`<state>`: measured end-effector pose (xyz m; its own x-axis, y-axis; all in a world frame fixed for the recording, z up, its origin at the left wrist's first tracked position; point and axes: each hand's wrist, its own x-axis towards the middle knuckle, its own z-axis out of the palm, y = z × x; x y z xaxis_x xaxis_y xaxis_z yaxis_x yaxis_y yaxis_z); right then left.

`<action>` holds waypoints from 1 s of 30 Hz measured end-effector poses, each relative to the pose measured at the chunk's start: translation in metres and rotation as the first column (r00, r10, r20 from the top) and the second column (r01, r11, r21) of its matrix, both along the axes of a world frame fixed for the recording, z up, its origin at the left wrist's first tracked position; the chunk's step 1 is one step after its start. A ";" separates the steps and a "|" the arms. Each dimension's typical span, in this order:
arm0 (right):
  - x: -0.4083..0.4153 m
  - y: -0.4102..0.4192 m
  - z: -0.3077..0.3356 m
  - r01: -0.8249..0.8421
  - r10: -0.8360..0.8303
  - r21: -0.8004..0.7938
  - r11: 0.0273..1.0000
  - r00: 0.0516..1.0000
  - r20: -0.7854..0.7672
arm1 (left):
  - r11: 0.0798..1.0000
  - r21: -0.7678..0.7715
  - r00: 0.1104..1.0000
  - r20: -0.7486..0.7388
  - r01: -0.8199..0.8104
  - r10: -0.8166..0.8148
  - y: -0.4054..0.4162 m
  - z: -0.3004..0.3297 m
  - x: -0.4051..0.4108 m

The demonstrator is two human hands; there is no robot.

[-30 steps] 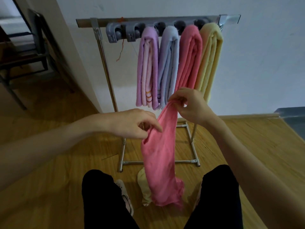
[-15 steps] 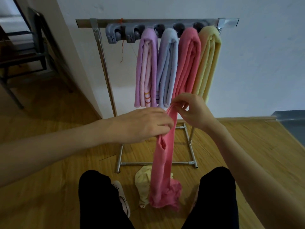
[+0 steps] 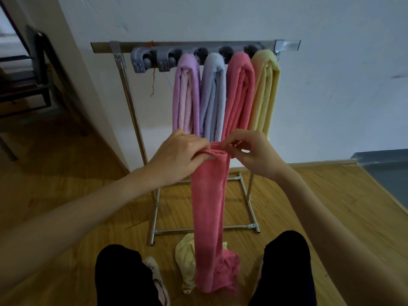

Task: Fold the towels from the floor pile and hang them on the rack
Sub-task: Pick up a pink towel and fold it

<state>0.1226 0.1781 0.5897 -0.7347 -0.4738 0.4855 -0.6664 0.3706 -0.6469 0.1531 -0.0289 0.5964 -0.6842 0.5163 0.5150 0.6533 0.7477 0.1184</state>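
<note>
Hands meet at the top edge of the pink towel, in front of the rack and just below its hanging towels. The left hand has fingers curled around the gathered corners; the right hand pinches the same edge between thumb and fingertips. The cloth hangs in a long narrow band, its tail bunched on the wooden floor beside a crumpled pale yellow towel.

To fold well, I would line the edges flush at the top before letting either grip slip, then lift the tail clear of the floor so the band drapes straight — soft terry sags and twists easily.

On the rack hang four plush folded towels: lilac, light blue, pink and yellow. Left of the lilac one, the grey plastic clip holders look free — likely the next place.
</note>
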 end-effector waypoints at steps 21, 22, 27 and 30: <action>-0.008 -0.004 0.013 0.006 -0.007 -0.026 1.000 0.999 -0.038 | 0.989 0.119 0.990 -0.091 -0.093 0.104 0.004 0.011 0.008; -0.009 -0.005 0.014 0.027 -0.029 -0.033 0.999 0.998 -0.050 | 0.989 0.130 0.992 -0.101 -0.064 0.077 0.002 0.014 0.011; -0.006 -0.016 0.021 0.036 -0.040 -0.241 0.970 0.999 -0.013 | 0.977 0.203 0.988 -0.151 0.057 -0.027 -0.010 0.013 0.017; -0.006 -0.020 0.020 0.063 -0.042 -0.343 0.937 0.997 0.068 | 0.927 0.370 0.998 0.027 -0.054 0.048 -0.026 -0.008 0.010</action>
